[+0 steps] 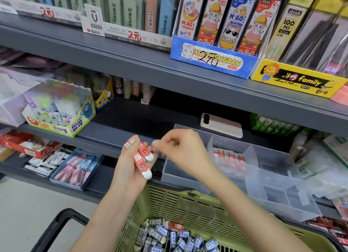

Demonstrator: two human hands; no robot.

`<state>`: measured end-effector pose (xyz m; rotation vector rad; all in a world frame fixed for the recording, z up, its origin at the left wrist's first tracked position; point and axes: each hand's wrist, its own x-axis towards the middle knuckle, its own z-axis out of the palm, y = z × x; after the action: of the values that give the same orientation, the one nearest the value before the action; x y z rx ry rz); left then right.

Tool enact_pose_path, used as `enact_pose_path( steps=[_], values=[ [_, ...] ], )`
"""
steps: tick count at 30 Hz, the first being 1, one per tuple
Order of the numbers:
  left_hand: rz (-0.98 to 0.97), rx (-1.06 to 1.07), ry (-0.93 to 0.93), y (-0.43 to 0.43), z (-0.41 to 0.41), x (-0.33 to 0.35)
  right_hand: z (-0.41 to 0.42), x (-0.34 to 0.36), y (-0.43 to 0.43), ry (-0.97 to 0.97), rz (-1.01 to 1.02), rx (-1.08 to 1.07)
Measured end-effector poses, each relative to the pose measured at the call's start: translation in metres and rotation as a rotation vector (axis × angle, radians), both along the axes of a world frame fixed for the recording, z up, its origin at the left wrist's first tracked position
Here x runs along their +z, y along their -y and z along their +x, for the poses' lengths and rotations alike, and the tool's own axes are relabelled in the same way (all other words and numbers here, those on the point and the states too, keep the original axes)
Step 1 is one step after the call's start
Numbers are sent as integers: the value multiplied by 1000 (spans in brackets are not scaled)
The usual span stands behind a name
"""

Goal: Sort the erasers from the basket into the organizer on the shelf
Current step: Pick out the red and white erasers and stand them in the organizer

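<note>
Left hand (128, 168) grips a fan of about 3 red-sleeved erasers (143, 158), thumb across the top one. Their long axes run from upper left down to lower right, white bare ends lowest, toward the basket. Right hand (182, 150) sits just right of the fan, fingers (157, 144) curled and nearly at the upper eraser; motion blur, so cannot tell whether they pinch anything. Right hand is the nearer one to the organizer (273, 185), which lies to its right and behind it on the shelf (116, 136). Judgement: the next move is the right hand taking 1 eraser off the fan and carrying it rightward. A row of matching red erasers (229, 155) already stands in a rear compartment; the compartment under the right wrist looks bare. Basket (188, 204), below both forearms, holds many grey-sleeved 2B erasers (169, 236) plus 1 red one (176, 226). Phone (221, 124) lies behind the organizer; glue box (56, 116) well left.
</note>
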<state>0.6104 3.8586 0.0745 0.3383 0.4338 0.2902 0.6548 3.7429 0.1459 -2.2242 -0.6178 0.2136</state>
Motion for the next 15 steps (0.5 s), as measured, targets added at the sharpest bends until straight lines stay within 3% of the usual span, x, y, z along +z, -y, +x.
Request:
enact_pose_path(
  steps=[4,12,15],
  values=[
    [-23,25,-18,1,-2,1,-34,-11,-10,-22,-151,68],
    [-8,-21,-39,4,-4,3,-46,-13,-5,-119,-63,106],
    [62,59,-20,4,-2,1,-39,-4,2,-191,-63,105]
  ],
)
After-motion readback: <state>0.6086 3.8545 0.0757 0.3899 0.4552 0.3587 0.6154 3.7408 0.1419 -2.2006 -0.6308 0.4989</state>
